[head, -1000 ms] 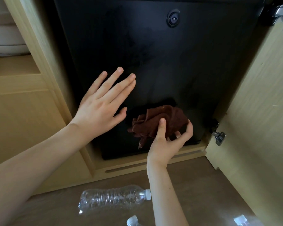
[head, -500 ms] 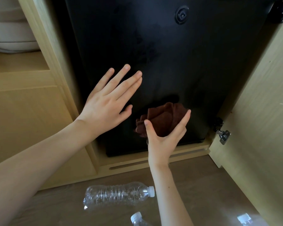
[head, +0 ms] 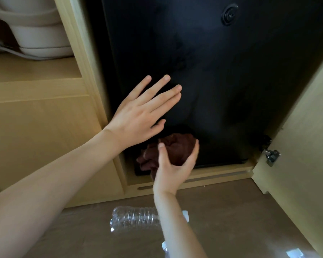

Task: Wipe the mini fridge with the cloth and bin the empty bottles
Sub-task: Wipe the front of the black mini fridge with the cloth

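Note:
The black mini fridge (head: 222,75) fills a wooden cabinet bay, its door closed, with a round lock near the top. My right hand (head: 175,164) grips a bunched dark brown cloth (head: 175,148) against the lower left part of the door. My left hand (head: 144,112) lies flat on the door just above, fingers straight and spread. An empty clear plastic bottle (head: 134,218) lies on its side on the floor below, partly behind my right forearm. A second bottle's cap end (head: 164,246) shows at the bottom edge.
The open wooden cabinet door (head: 309,146) stands at the right with a metal hinge (head: 271,155). A white appliance (head: 37,34) sits on the shelf at the upper left. Another small white cap or bottle end (head: 295,253) lies at the bottom right on the brown floor.
My right hand has slid the cloth leftward along the bottom of the fridge door. My left hand has stayed flat on the door. The view has shifted a little.

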`<state>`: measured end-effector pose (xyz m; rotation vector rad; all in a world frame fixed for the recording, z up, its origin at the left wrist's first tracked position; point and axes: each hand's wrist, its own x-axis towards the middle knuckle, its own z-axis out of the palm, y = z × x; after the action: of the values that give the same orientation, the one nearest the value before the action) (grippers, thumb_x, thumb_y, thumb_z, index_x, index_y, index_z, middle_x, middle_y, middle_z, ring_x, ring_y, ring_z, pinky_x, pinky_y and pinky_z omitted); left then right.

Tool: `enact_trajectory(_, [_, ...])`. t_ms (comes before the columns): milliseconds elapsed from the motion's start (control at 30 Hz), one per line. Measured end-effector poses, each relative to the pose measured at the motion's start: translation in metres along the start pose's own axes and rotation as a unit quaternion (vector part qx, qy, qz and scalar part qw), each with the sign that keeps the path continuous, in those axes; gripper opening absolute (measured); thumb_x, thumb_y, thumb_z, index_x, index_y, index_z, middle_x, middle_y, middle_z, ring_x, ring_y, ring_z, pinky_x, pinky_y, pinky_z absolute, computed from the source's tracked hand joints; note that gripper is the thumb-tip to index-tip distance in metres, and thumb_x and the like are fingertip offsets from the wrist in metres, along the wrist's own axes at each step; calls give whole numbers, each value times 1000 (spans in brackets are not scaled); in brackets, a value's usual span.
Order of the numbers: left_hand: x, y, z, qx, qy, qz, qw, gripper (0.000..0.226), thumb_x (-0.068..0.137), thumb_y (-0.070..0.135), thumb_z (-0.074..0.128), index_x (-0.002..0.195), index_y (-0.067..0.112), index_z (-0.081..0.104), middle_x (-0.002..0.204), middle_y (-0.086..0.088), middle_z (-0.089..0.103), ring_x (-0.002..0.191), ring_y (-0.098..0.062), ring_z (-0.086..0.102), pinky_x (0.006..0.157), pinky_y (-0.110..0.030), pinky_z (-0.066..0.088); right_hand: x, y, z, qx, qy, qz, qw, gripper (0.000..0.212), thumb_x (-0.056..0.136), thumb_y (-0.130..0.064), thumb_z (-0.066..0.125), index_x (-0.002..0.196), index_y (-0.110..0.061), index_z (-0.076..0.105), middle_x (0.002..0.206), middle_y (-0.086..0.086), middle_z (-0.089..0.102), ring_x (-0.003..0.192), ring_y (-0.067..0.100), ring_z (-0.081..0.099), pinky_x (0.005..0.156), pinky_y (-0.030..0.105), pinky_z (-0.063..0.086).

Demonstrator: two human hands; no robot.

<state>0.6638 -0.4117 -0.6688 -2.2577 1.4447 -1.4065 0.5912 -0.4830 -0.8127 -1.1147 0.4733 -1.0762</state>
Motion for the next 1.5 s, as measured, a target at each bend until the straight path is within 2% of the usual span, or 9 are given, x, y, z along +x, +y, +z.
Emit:
enact_trajectory(133, [-3, -4, -4, 17, -24, 32, 999, 67, 90, 27, 58, 150, 12, 35, 159, -5, 31, 150, -30, 16, 123, -51, 8, 30, -10, -14, 5, 42, 2, 999, 91, 75, -22, 88, 149, -39, 38, 129, -29, 45, 116, -16, 51, 87, 3, 44])
enact_trajectory(333, [-7, -5, -10, 32, -56, 52, 997, 70, 87, 27, 59, 151, 13, 33, 161, -5, 29, 151, -31, 15, 123, -50, 6, -11, -3, 10, -68, -2, -4, 998, 100, 74, -23, 88, 153, -38, 28, 128, -2, 40, 113, -13, 49, 79, 4, 48])
enact_trajectory(467, [-6, -2, -10, 29, -58, 48, 997, 71, 87, 26, 61, 151, 13, 34, 161, -6, 28, 151, -31, 14, 123, -50, 6, -30, 5, 15, -48, -32, 6, 998, 95, 71, -21, 89, 148, -40, 37, 123, -9, 44, 111, -13, 50, 76, 0, 45])
enact_trajectory(600, [-6, -2, -9, 22, -52, 42, 997, 71, 86, 25, 61, 151, 13, 34, 161, -5, 28, 151, -31, 14, 123, -51, 8, -6, 5, -5, -11, -5, 21, 1000, 90, 71, -22, 89, 145, -43, 42, 126, -37, 45, 118, -13, 50, 85, 3, 46])
enact_trajectory(767, [-12, -3, -8, 24, -68, 54, 996, 71, 88, 25, 58, 152, 14, 31, 162, -5, 25, 151, -31, 11, 123, -50, 5, 26, 15, -41, 11, 52, 87, 995, 92, 75, -20, 88, 148, -42, 38, 143, -11, 50, 123, 3, 57, 103, 25, 50])
enact_trajectory(967, [-18, 1, -10, 32, -90, 67, 993, 71, 87, 22, 57, 152, 15, 31, 162, -5, 24, 152, -31, 10, 123, -51, 3, -33, 33, 1, -30, 35, 81, 996, 98, 72, -17, 88, 149, -43, 34, 134, -18, 42, 119, -5, 51, 92, 4, 42])
enact_trajectory(1133, [-17, 1, -8, 21, -85, 63, 994, 70, 86, 22, 58, 151, 14, 33, 162, -6, 26, 152, -31, 10, 122, -54, 8, -75, 35, 30, 30, 9, 174, 984, 97, 71, -17, 89, 133, -67, 34, 124, -31, 35, 114, -1, 52, 71, 8, 53])
enact_trajectory(1400, [-15, 10, 7, 8, -53, 58, 997, 72, 85, 23, 58, 152, 15, 33, 161, -3, 27, 152, -29, 11, 122, -55, 2, -10, 24, -15, -21, 10, 96, 995, 91, 70, -15, 89, 139, -52, 42, 124, -28, 41, 112, -17, 47, 73, 1, 46])
enact_trajectory(1500, [-13, 12, 12, 3, -42, 58, 997, 72, 85, 23, 58, 152, 15, 33, 160, -3, 28, 152, -28, 11, 122, -54, 0, 24, 17, -35, -48, 23, 60, 997, 92, 70, -15, 90, 144, -43, 42, 129, -19, 45, 117, -10, 49, 88, 10, 48])
